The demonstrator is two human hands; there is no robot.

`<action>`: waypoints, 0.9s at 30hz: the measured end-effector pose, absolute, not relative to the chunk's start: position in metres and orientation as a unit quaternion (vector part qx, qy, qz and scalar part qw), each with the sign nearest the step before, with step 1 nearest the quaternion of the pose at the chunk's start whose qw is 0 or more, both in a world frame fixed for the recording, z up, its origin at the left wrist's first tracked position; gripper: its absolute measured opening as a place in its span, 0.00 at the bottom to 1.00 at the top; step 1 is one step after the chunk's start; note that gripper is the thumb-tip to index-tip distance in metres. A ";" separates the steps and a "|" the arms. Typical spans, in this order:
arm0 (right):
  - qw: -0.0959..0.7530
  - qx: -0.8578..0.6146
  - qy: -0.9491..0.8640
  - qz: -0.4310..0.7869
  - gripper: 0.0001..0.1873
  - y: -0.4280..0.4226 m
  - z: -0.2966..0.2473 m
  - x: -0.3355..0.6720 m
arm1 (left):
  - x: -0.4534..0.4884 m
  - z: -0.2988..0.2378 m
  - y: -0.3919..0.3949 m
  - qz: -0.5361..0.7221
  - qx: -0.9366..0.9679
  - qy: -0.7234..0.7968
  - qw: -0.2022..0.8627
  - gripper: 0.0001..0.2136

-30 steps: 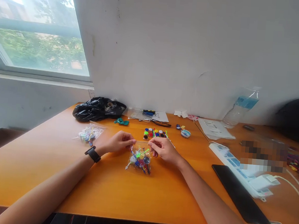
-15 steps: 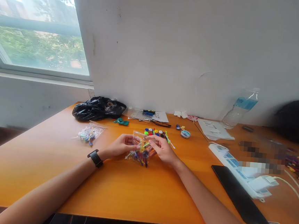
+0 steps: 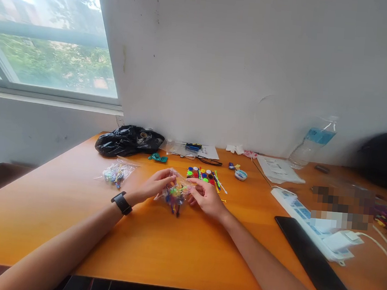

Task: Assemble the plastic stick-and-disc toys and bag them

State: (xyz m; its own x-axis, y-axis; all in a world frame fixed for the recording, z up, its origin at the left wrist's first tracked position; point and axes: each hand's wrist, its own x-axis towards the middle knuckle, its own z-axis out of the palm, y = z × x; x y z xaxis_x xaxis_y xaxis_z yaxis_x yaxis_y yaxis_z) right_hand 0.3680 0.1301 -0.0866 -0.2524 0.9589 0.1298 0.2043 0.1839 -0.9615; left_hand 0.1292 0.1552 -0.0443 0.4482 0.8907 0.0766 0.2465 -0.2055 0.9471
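Between my hands is a clear plastic bag with small coloured pieces in its lower part. My left hand pinches the bag's upper left edge between thumb and fingers. On the other side, my right hand has its fingers closed on the bag's right edge. Just behind the right hand lie coloured round caps and thin sticks, partly hidden by it. A second clear bag of small pieces rests to the left of my left hand.
A black plastic bag sits at the back left, near a green wrapper. To the right are a round tin, a white power strip, a black phone on a cable, and a water bottle.
My hands have drawn slightly apart at the bag's top, and the bag has shifted a little left. Its pieces hang lower and further left. The view has moved slightly.
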 end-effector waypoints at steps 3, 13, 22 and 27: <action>0.394 -0.455 -0.695 0.392 0.24 0.124 -0.082 0.366 | 0.106 -0.045 0.176 0.317 0.717 0.466 0.410 0.12; 0.314 -0.535 -0.780 0.085 0.16 0.132 -0.063 0.397 | 0.031 -0.050 0.226 0.250 0.747 0.611 -0.077 0.26; 0.267 -0.592 -0.760 0.033 0.13 0.139 -0.043 0.426 | 0.045 -0.047 0.203 0.082 0.836 0.542 0.024 0.30; 0.193 -0.544 -0.796 0.181 0.13 0.132 -0.033 0.434 | 0.032 -0.041 0.203 0.036 0.809 0.586 0.028 0.23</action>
